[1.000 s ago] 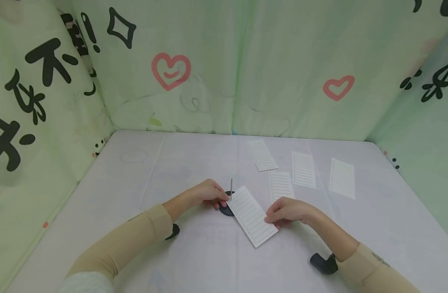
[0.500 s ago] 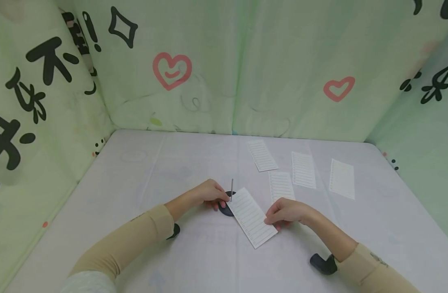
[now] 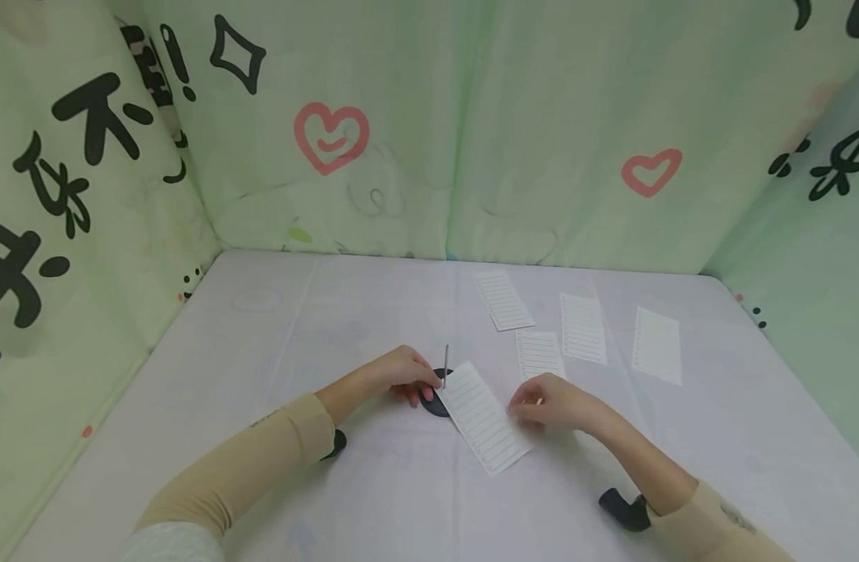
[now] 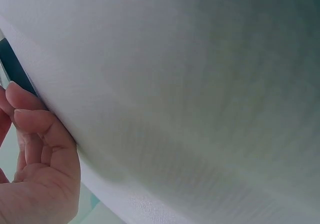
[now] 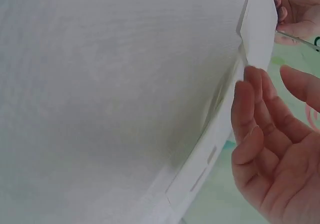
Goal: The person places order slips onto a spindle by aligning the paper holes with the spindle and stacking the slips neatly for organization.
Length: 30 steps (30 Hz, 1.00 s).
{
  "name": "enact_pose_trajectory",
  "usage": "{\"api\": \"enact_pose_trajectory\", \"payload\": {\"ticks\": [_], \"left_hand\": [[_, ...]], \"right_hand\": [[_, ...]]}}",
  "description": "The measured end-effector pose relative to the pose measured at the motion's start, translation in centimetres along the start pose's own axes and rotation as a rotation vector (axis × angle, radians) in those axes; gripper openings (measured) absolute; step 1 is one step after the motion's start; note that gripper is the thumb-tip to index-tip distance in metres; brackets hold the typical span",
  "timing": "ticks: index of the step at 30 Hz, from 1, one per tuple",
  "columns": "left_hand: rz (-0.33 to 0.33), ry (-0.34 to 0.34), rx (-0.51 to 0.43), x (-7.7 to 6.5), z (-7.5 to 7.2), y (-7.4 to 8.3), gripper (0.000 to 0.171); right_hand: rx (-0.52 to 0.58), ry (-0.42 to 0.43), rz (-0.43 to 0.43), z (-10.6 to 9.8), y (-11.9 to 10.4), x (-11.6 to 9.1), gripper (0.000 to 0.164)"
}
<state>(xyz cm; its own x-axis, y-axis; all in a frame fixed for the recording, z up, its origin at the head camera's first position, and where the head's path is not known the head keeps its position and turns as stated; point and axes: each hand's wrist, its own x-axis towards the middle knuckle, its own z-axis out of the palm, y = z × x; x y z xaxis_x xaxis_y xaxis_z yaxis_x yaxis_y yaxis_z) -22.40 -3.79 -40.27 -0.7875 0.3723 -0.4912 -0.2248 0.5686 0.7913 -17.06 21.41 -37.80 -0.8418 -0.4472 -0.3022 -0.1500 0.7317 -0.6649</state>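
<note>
A white lined paper slip (image 3: 482, 421) lies slantwise in the middle of the table in the head view. My left hand (image 3: 404, 373) pinches its upper left corner beside a receipt spike, which has a round black base (image 3: 438, 406) and a thin upright metal rod (image 3: 447, 361). The rod meets the slip's corner; whether it passes through, I cannot tell. By the slip's right edge is my right hand (image 3: 557, 402), thumb and fingers apart and holding nothing, as the right wrist view also shows for the right hand (image 5: 275, 144).
Several more lined slips lie at the back right, among them one at the far right (image 3: 657, 345) and one nearest the right hand (image 3: 539, 355). Green printed curtains (image 3: 542, 156) rise behind the white-covered table (image 3: 317, 304) and at its sides.
My right hand has let go of the slip's right edge and shifted slightly up, its thumb now apart from the fingers. The left hand and the slip stay nearly still.
</note>
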Motion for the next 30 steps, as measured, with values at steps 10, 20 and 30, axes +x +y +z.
{"api": "enact_pose_trajectory", "payload": {"ticks": [10,20,30], "left_hand": [[-0.006,-0.005,0.010,0.2,-0.1,-0.1,0.012],[0.003,-0.003,0.013,0.2,0.0,-0.2,0.012],[0.007,-0.012,-0.008,0.1,0.0,-0.2,0.011]], "right_hand": [[-0.624,0.410,-0.334,0.6,0.3,-0.1,0.037],[-0.895,0.313,-0.143,-2.1,1.6,1.4,0.053],[-0.779,0.176,0.074,-4.7,3.8,3.2,0.054]]}}
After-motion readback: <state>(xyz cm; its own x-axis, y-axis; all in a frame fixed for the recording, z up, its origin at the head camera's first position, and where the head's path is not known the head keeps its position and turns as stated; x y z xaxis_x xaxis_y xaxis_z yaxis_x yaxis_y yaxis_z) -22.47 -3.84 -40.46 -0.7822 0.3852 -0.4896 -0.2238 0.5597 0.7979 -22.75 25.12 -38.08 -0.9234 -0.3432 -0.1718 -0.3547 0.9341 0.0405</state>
